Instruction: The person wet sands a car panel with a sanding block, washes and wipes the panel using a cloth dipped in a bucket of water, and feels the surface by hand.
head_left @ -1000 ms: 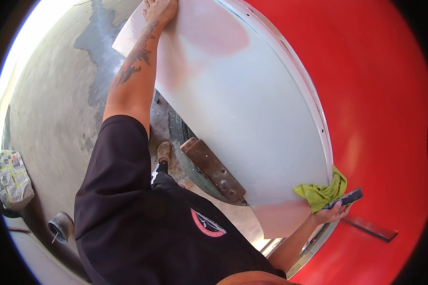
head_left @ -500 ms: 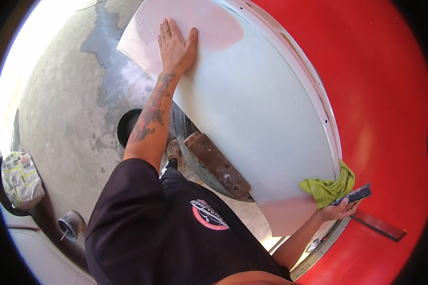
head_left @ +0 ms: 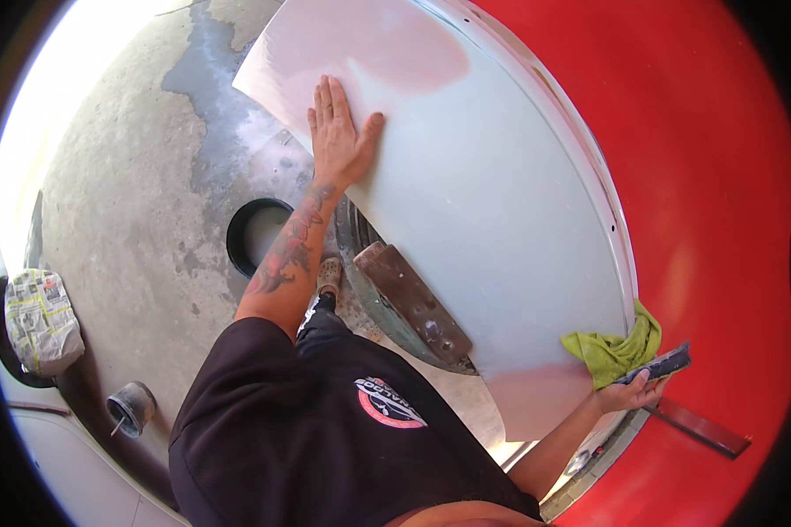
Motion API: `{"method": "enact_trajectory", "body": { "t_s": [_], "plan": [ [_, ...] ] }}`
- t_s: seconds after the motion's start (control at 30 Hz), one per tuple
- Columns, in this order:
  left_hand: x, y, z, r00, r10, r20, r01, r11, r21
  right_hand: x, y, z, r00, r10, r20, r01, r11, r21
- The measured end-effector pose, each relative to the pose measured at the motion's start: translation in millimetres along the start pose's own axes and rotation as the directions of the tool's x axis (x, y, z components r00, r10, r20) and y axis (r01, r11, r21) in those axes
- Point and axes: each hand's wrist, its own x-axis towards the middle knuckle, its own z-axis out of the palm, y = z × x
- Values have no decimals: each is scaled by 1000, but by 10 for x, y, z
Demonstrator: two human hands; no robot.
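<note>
A large curved car body panel point(head_left: 492, 211), pale white with pinkish patches, stretches across the middle. My left hand point(head_left: 341, 140) lies flat on its left edge, fingers outstretched and thumb apart, holding nothing. At the lower right, my right hand point(head_left: 631, 393) grips a dark, flat sanding block point(head_left: 668, 362) beside the panel's near right corner. A crumpled green cloth point(head_left: 613, 350) hangs over that corner, against the block; whether my right fingers also hold it, I cannot tell.
Under the panel's left side sits a brown block point(head_left: 417, 307) on a dark round support point(head_left: 378, 303). A black bucket point(head_left: 250, 230) and a small grey pot point(head_left: 132, 408) stand on the concrete floor point(head_left: 123, 176). A red surface point(head_left: 712, 176) borders the right; a paper-covered wheel point(head_left: 44, 323) is far left.
My left hand has slid toward me along the panel's left edge, still flat. The right hand keeps its hold on the sanding block. The whole view has shifted slightly.
</note>
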Motion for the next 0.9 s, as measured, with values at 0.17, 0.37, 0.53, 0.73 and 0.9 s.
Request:
{"method": "enact_trajectory", "body": {
  "t_s": [0.17, 0.37, 0.53, 0.73, 0.9],
  "plan": [
    [825, -749, -20, 975, -183, -122, 173, 981, -90, 7, -26, 18, 1000, 5, 13, -5, 1000, -4],
    [1581, -1777, -147, 812, -579, -78, 564, 812, -154, -30, -112, 89, 998, 61, -22, -61, 998, -5],
    [1548, -1972, -2, 811, -566, -148, 544, 823, -163, -39, -154, 122, 995, 84, -58, -87, 995, -39],
    [1124, -1512, 26, 842, -520, -143, 495, 850, -178, -46, -134, 151, 1000, 10, -28, -10, 1000, -5],
    [574, -289, -106, 911, -411, 23, 408, 894, -188, -26, -97, 140, 996, -42, -75, 39, 998, -46]
  ]
}}
